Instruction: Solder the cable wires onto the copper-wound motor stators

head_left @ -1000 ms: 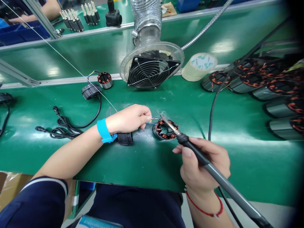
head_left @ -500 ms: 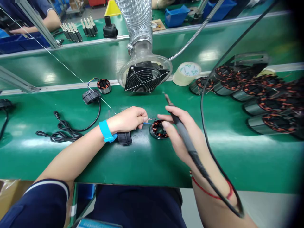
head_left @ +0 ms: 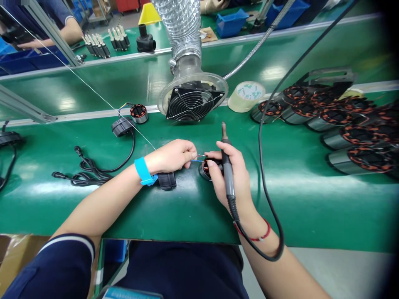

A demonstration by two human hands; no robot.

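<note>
My left hand (head_left: pixel 179 155), with a blue strap (head_left: pixel 142 170) at its wrist, pinches thin wires (head_left: pixel 199 156) beside a copper-wound stator (head_left: pixel 205 169). A black round cap (head_left: pixel 167 181) lies just below that hand. My right hand (head_left: pixel 232 174) is closed around a soldering iron (head_left: pixel 229 176), whose tip points away from me. The thumb and a fingertip of this hand are at the stator and partly cover it. Thin solder wire (head_left: pixel 140 132) runs from the upper left down to my left hand.
A fan with a duct (head_left: pixel 191 104) hangs over the green bench (head_left: pixel 193 216). Tape (head_left: pixel 247 96) and several stators (head_left: pixel 358 137) stand to the right. Left are a cabled cap (head_left: pixel 122 126), another stator (head_left: pixel 139 113) and coiled cables (head_left: pixel 90 176). Across the bench is a person's arm (head_left: pixel 67 33).
My right hand has moved left onto the stator, and the soldering iron has swung more upright. The iron's cable has shifted left. My left hand still pinches the wires.
</note>
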